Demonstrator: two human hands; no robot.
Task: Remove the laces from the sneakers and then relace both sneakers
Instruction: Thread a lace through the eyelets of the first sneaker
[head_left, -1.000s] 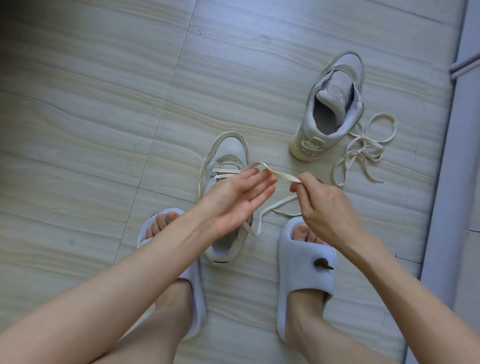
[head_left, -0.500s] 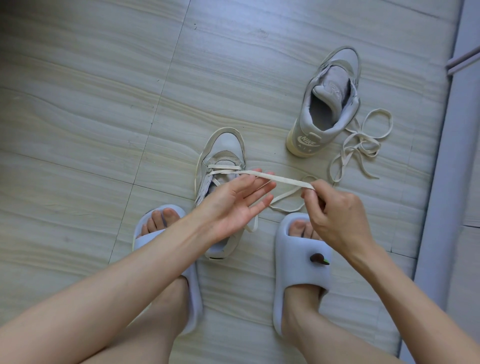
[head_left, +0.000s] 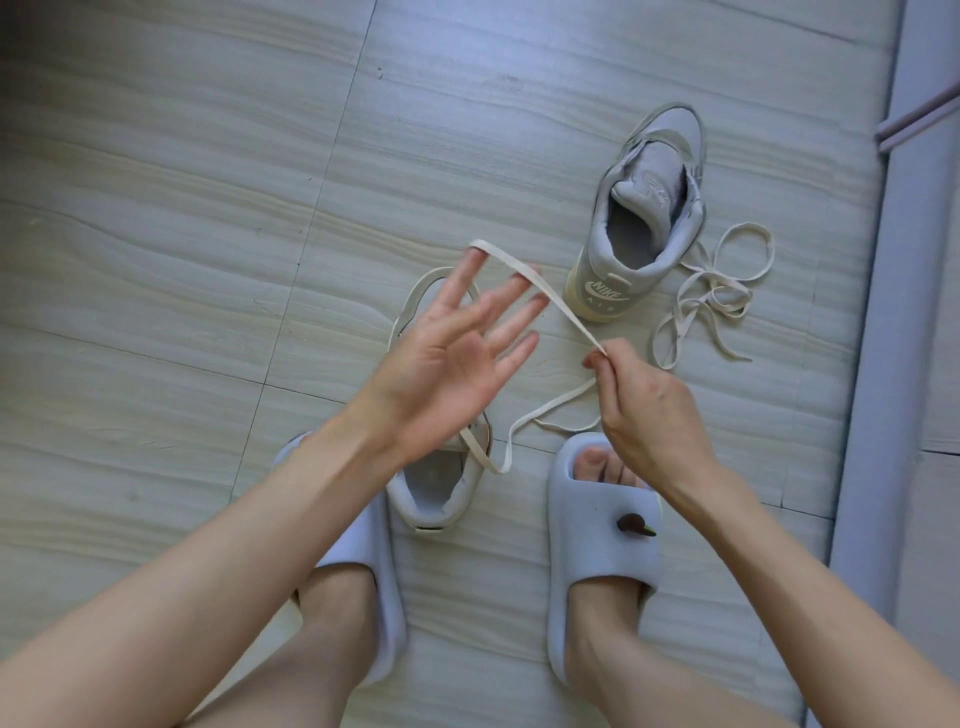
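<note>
Fingers (head_left: 511, 304) of the left hand (head_left: 447, 364) are spread straight, palm turned up, and a flat cream lace (head_left: 545, 296) is draped over their tips; nothing is gripped by them. From there the lace is stretched taut, down and to the right, to the right hand (head_left: 652, 410), where it is pinched between the thumb and curled fingers (head_left: 602, 364). Below that pinch the lace is seen slack, running down across the floor (head_left: 182, 260) in a loose bend toward the heel of the near sneaker (head_left: 441, 488); how it is joined to the eyelets cannot be told, since the left hand covers them.

The near sneaker is pale grey with a white sole and is set upright between two pale blue slides, its toe pointed away. Its front half is hidden behind the left hand. The far sneaker (head_left: 644, 218) is placed farther off to the right, heel toward the camera, a white logo shown on its cream heel; its tongue is pulled up and no lace is seen in it. A second cream lace (head_left: 711, 296) is heaped in loose loops just beside it on the right.

Both forearms are reached forward from the lower corners, the left raised above the near sneaker, the right held over the right slide (head_left: 597, 561).
</note>
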